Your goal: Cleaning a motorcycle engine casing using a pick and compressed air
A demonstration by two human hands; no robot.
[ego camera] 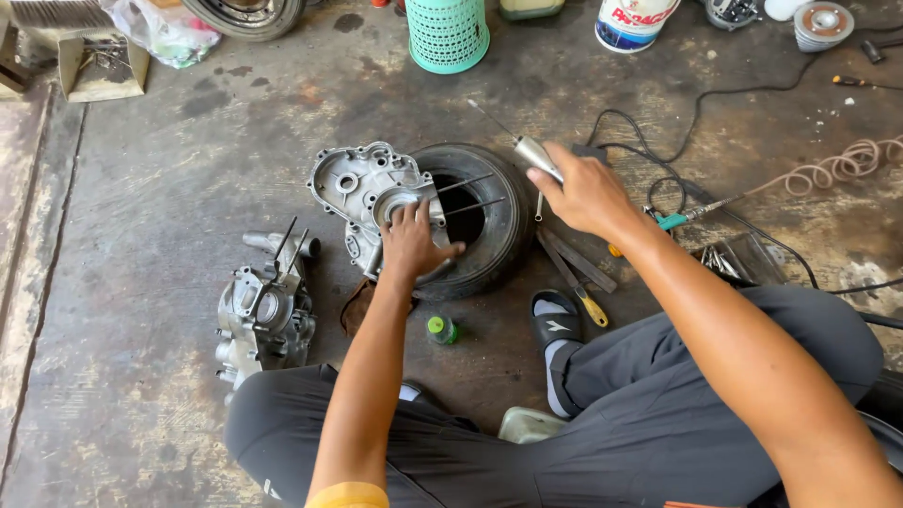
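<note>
The left hand (411, 242) lies spread, palm down, on a cast aluminium engine case half (369, 196), its fingers pressing near a round bearing seat rather than gripping. The case, dull grey with ribbed, lobed edges and long thin studs pointing away from the hand, rests on a small black rubber tyre (484, 221) lying flat on the floor.

The right hand (585, 193), just beyond the tyre's far rim, is closed around a smooth metal cylinder with a thin rod sticking out of it (532, 150), possibly a small torch or blow tool; the view is too small to tell.

Outward of the left hand lies a second engine case (263, 315), bulkier. Near the left wrist stands a small green-capped bottle (441, 329). Under the right forearm lie flat metal bars and a yellow-handled screwdriver (591, 306).

The floor (141, 207) is rough, stained concrete, with black cables (658, 122) and a coiled hose (837, 169) past the right hand, and a mint-green plastic basket (448, 35) farther off.
</note>
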